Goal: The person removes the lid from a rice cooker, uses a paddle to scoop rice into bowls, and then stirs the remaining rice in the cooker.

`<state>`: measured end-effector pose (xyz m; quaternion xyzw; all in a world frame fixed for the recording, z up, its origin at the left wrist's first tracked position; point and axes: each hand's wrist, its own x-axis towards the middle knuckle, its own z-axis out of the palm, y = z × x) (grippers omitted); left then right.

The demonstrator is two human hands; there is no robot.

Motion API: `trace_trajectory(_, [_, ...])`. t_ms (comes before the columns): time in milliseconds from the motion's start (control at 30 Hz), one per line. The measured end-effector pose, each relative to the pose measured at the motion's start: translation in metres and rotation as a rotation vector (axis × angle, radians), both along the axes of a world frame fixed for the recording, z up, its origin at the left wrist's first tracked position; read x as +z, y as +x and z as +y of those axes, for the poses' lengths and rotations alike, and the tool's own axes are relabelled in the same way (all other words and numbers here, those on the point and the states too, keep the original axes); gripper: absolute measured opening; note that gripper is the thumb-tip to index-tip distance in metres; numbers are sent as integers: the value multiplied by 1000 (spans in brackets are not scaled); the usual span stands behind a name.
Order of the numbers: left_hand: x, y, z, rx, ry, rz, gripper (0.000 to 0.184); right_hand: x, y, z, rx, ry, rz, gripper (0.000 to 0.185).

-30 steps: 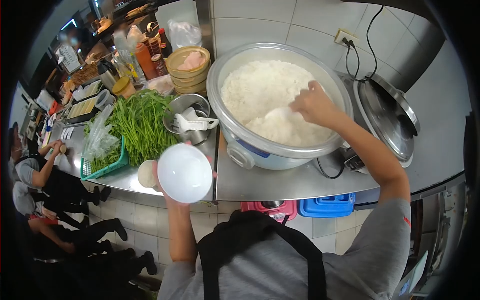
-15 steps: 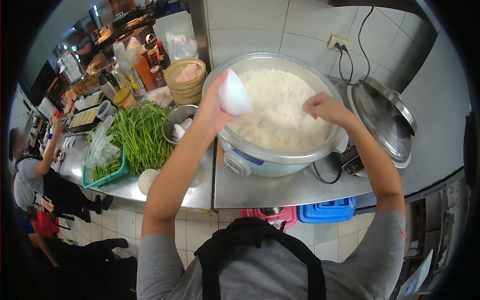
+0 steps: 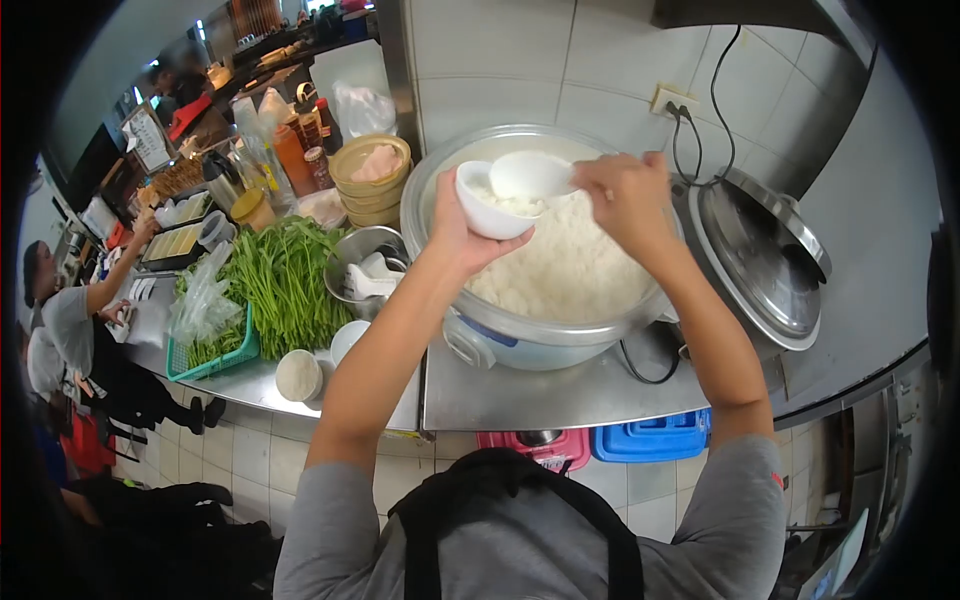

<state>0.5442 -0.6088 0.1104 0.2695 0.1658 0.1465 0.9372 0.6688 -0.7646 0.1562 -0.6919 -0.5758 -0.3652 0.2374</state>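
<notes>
My left hand [image 3: 455, 230] holds a white bowl [image 3: 492, 220] tilted over the left side of a large rice cooker [image 3: 545, 355]. Some white rice shows inside the bowl. In my right hand [image 3: 630, 200] is a white rice paddle [image 3: 530, 175], its broad blade at the bowl's mouth; the fingers are closed round its handle and slightly blurred. Cooked rice [image 3: 580, 265] fills much of the cooker below both hands. Whether the paddle touches the bowl I cannot tell.
Right of the cooker lies a metal lid [image 3: 765, 265] near power cords. To the left are leafy greens [image 3: 285, 290], a teal basket [image 3: 225, 362], a metal bowl [image 3: 340, 275], stacked steamers [image 3: 370, 190] and a rice-filled bowl [image 3: 298, 376]. A person [image 3: 70, 320] stands far left.
My right hand has risen from over the rice toward the bowl, and the paddle is now visible. The bowl has turned so its inside shows, shifting slightly right and down.
</notes>
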Motion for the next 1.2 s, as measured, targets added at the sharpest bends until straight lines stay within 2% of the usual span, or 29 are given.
trace_trajectory(67, [3, -3, 6, -4, -54, -55, 61, 9, -1, 2, -46, 12, 70, 7])
trace_trajectory(167, [0, -7, 9, -67, 45, -35, 65, 0, 4, 14, 68, -69, 64, 7])
trace_trajectory(233, [3, -19, 14, -16, -36, -43, 66, 16, 24, 23, -84, -74, 490, 10])
trace_trajectory(267, [7, -25, 19, -18, -37, -36, 66, 7, 40, 31, -85, -75, 497, 10])
trace_trajectory(333, [13, -38, 28, 40, -20, -28, 69, -44, 76, 55, -216, -364, 121, 13])
trace_trajectory(400, [18, -49, 30, 64, -13, -39, 70, -100, 98, 81, -96, -454, 31, 15])
trace_trajectory(433, [21, -55, 30, 62, 35, -50, 70, -99, 91, 85, -99, -454, 32, 15])
trace_trajectory(500, [23, -64, 33, 64, 75, -53, 70, -94, 64, 88, 180, -605, 181, 14])
trace_trajectory(533, [22, -68, 35, 47, 111, -72, 69, -91, 53, 77, 186, -611, 182, 14])
trace_trajectory(600, [23, -76, 34, 52, 139, -95, 67, -82, 31, 50, 315, -883, 135, 10])
trace_trajectory(667, [26, -76, 29, 26, 154, -101, 64, -76, 35, 22, 308, -992, 274, 11])
trace_trajectory(767, [26, -72, 25, -5, 131, -91, 61, -74, 51, -18, 296, -970, 362, 13])
trace_trajectory(833, [27, -64, 18, 18, 170, -52, 62, -74, 60, -41, 149, -885, 783, 19])
trace_trajectory(867, [28, -60, 13, 43, 207, -13, 63, -70, 66, -45, 141, -881, 787, 19])
trace_trajectory(933, [21, -46, 10, 17, 188, 29, 61, -56, 80, -51, 181, -1116, 966, 27])
trace_trajectory(967, [17, -39, 10, 2, 170, 70, 58, -47, 77, -55, 205, -1060, 1005, 34])
trace_trajectory(1067, [5, -20, 2, -11, 138, 164, 53, -15, 70, -59, 73, -864, 1106, 32])
trace_trajectory(1100, [2, -14, -2, -21, 144, 164, 53, -17, 73, -58, 60, -736, 1067, 30])
trace_trajectory(1133, [-1, -8, -6, -26, 115, 167, 51, -17, 72, -56, 54, -727, 1073, 30])
trace_trajectory(1200, [-5, 4, -16, -41, 85, 170, 48, -17, 61, -46, 63, -423, 1002, 24])
